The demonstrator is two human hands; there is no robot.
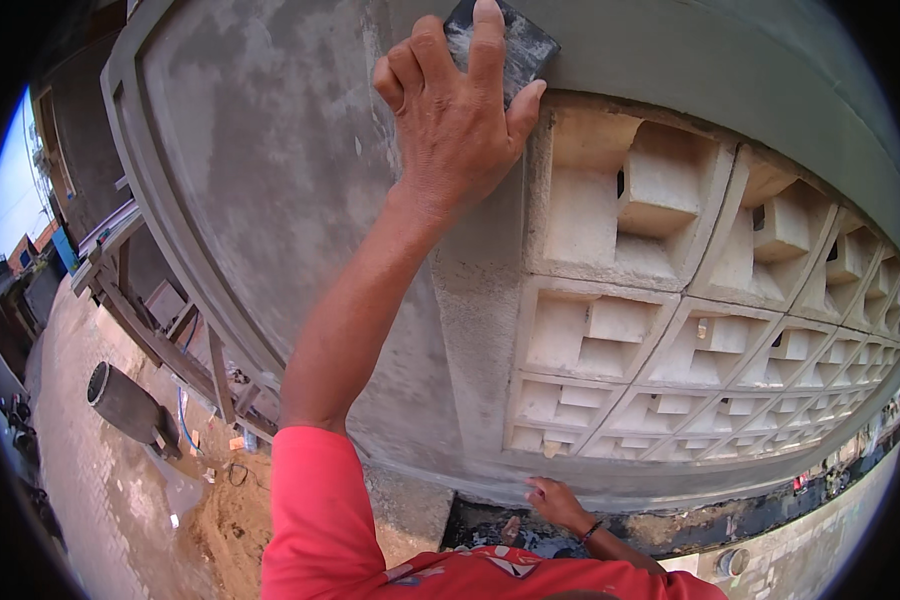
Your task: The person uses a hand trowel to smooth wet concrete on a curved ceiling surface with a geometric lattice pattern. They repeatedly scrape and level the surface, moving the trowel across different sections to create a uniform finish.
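My left hand is raised high, its fingers and thumb spread over a dark rectangular block smeared with grey. It holds the block flat against the grey plastered wall, beside the upper left corner of a panel of pale vent blocks. Most of the block's near edge is hidden by the fingers. Low down, my right hand hangs near the foot of the wall, with a dark band at the wrist. Its index finger sticks out, the others are loosely bent, and no object shows in it.
Wooden scaffolding or a trestle stands at the left. A dark cylindrical bucket lies tilted on the paving, near a sand pile. A dark wet strip runs along the wall's foot, and a small round container stands at lower right.
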